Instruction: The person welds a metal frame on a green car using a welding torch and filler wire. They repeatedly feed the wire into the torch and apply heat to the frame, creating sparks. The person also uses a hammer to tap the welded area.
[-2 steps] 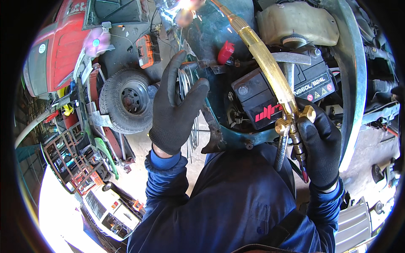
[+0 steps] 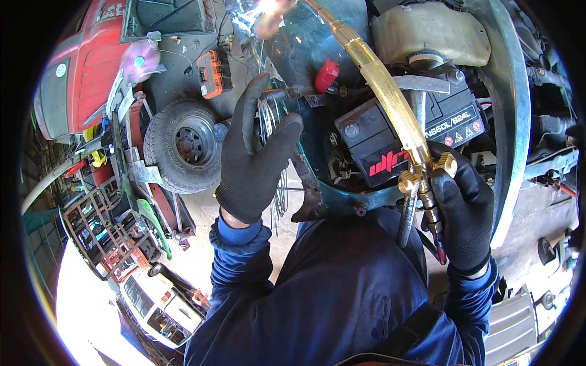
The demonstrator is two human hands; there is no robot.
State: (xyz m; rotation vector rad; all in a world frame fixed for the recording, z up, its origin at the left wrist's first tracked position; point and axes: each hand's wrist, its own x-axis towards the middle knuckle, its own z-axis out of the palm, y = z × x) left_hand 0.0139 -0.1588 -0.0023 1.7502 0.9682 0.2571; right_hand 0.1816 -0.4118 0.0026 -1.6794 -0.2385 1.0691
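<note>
My left hand (image 2: 250, 165), in a black glove, has a coil of thin metal wire (image 2: 266, 119) running through it. Its thumb and index finger stand apart, while the other fingers are hidden; loops hang below the palm. A thin strand rises from there toward a bright glow (image 2: 268, 7) at the top. My right hand (image 2: 465, 207), also gloved, grips the valve end of a brass gas torch (image 2: 384, 91), which slants up and left toward the glow. Partly under the torch lies a hammer (image 2: 427, 83), its head over a black car battery (image 2: 372, 140).
Greenish vehicle body metal (image 2: 342, 201) surrounds the battery. Behind it sit a whitish plastic tank (image 2: 427, 33) and a red object (image 2: 327, 75). To the left are a wheel (image 2: 186, 143), an orange-and-black case (image 2: 212, 74), a fan (image 2: 139, 61) and a red vehicle panel (image 2: 104, 67).
Sparks near the torch tip have shifted and thinned. Both hands and the torch hold the same place.
</note>
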